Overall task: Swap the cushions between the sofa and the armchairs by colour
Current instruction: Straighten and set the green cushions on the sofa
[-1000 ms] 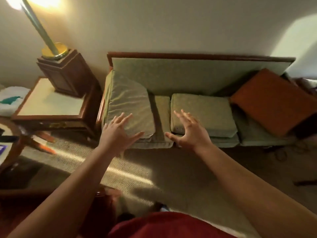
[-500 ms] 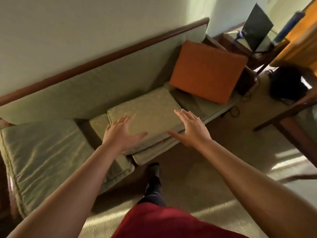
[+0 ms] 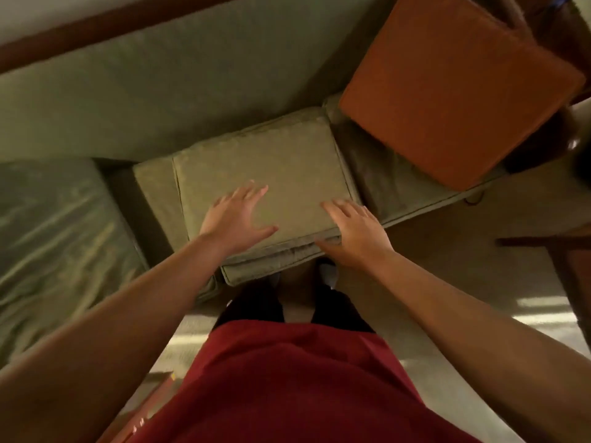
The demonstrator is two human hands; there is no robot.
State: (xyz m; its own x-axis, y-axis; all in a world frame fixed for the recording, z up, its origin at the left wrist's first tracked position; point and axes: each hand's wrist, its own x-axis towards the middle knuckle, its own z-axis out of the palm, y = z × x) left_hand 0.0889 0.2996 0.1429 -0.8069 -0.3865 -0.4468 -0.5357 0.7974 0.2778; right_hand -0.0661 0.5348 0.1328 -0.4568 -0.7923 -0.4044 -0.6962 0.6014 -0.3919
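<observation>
A green square cushion (image 3: 287, 161) lies flat on the sofa seat (image 3: 399, 187), right below me. My left hand (image 3: 236, 215) hovers over its near left part, fingers spread and holding nothing. My right hand (image 3: 355, 231) is spread at the cushion's near right corner, thumb by the front edge; whether it touches is unclear. An orange cushion (image 3: 454, 87) leans against the sofa's right end. A shiny green cushion (image 3: 54, 247) lies on the left of the seat.
The sofa's green backrest (image 3: 160, 91) with a wooden top rail (image 3: 96, 30) runs along the wall. Dark wooden furniture (image 3: 563, 266) stands at the right over the beige carpet (image 3: 463, 266). My legs and red shirt fill the lower centre.
I have stepped up to the sofa and look straight down. Both hands have dropped onto or just over the middle green cushion. The lamp and side table have left the view.
</observation>
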